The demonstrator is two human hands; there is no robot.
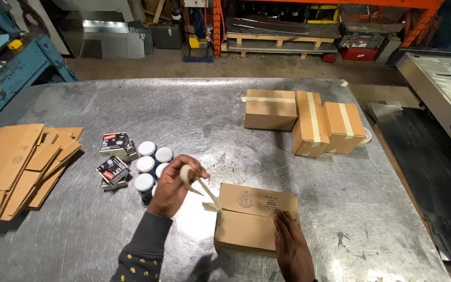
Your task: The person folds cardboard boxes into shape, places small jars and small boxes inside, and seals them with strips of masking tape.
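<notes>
View: head camera, looking down on a metal table (298, 172).
Left hand (176, 185): fingers curled and clenched around a roll of masking tape (186, 174), held above the table surface, just left of the near box.
Tape strip (208, 197): runs from the roll down and to the right; its free end touches the left end of the box's top seam.
Right hand (291, 245): fingers extended and flat, palm down, pressing on the right part of the box lid; grasping nothing.
Cardboard box (246, 222): closed, lying flat at the near centre of the table, between the two hands; right hand rests on it, left hand is beside its far left corner.
Jars (147, 167): cluster with white lids, just left of the left hand.
Small black cartons (114, 156): left of the jars.
Flattened cardboard (16, 169): stack at the left edge of the table.
Taped boxes (304, 120): three, sealed, grouped at the far right, well apart from both hands.
</notes>
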